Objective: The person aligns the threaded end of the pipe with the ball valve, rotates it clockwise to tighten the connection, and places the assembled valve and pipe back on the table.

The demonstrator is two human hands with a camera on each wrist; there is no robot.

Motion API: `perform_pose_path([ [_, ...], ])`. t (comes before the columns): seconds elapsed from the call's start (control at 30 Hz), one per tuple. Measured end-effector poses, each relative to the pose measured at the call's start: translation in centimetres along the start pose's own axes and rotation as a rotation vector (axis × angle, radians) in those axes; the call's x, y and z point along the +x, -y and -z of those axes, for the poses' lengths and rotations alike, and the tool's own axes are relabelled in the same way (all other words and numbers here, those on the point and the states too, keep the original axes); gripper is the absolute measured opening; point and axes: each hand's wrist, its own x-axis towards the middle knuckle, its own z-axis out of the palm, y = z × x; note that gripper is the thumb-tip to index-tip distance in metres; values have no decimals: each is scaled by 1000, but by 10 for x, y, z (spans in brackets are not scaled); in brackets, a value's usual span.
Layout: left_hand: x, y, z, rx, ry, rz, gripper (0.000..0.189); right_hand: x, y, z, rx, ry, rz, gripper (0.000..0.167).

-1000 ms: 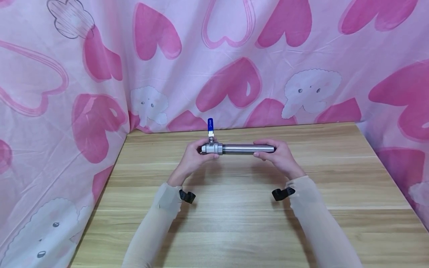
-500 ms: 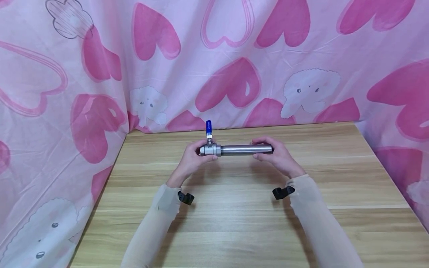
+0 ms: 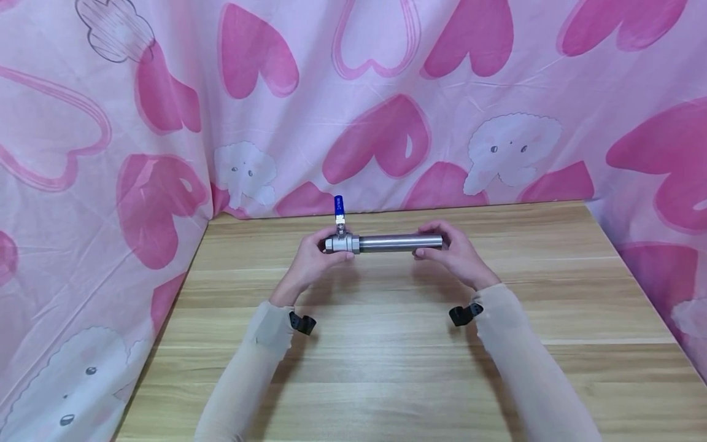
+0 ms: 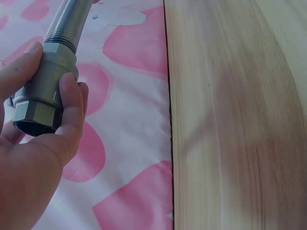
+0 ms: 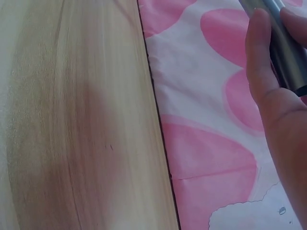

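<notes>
A steel ball valve (image 3: pixel 342 244) with a blue lever handle (image 3: pixel 339 207) is joined to a plain metal pipe (image 3: pixel 394 243). Both are held level above the table. My left hand (image 3: pixel 310 261) grips the valve body, thumb on the near side; in the left wrist view, fingers and thumb lie around the valve (image 4: pixel 45 88), whose open end faces my palm. Threads show where the pipe (image 4: pixel 67 24) meets it. My right hand (image 3: pixel 455 255) holds the pipe's far right end between thumb and fingers. The right wrist view shows this pipe end (image 5: pixel 288 57) between the digits.
A wood-grain table (image 3: pixel 386 368) lies below both hands. Pink heart-print cloth (image 3: pixel 375 135) hangs behind it and along both sides. A small black camera mount (image 3: pixel 302 323) sits on the left wrist, another black mount (image 3: pixel 465 315) on the right.
The valve and pipe have shifted slightly left together with my left hand. The pipe's right end sits less deep in my right hand, whose fingers have spread a little.
</notes>
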Motion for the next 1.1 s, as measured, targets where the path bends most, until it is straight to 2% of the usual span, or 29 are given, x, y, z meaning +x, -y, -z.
perform_pose_path([
  [0.37, 4, -1, 3, 18, -5, 35, 60, 6, 0, 2, -90, -41, -9, 51],
  [0.63, 4, -2, 2, 11, -9, 40, 55, 7, 0, 1, -57, -51, 24, 47],
  [1.1, 4, -3, 2, 27, -9, 23, 55, 8, -1, 2, -135, -34, 44, 39],
])
